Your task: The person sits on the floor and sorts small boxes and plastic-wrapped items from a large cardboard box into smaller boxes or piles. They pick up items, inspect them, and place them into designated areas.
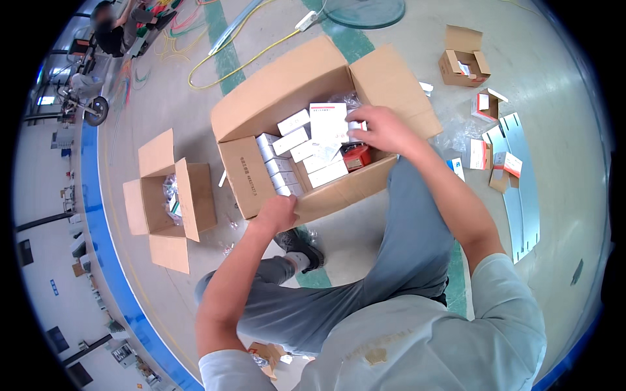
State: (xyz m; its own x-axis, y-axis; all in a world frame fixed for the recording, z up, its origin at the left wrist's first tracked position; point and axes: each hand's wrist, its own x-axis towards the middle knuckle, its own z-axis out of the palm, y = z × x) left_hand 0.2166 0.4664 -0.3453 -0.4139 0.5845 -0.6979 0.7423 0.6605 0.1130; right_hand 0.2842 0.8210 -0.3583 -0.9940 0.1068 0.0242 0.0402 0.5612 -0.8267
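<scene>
A large open cardboard box (287, 85) stands on the floor in front of me, its flaps spread. My left hand (277, 212) is closed on its near left edge. Inside, several small white boxes (291, 139) lie in rows and loose, with a flat white box with a red stripe (328, 120) on top. My right hand (378, 128) reaches in from the right, thumb and fingers bent around a small white box (356, 128) beside the striped one. Below that hand sits a red object (356, 156), partly hidden. Clear plastic wrap (349, 99) shows at the far inner corner.
A smaller open carton (195, 195) stands at the left with plastic inside. To the right are a small brown carton (464, 68), opened small boxes (506, 166) and pale metal strips (518, 195). A yellow cable (244, 63) lies beyond. Another person (117, 29) is far left.
</scene>
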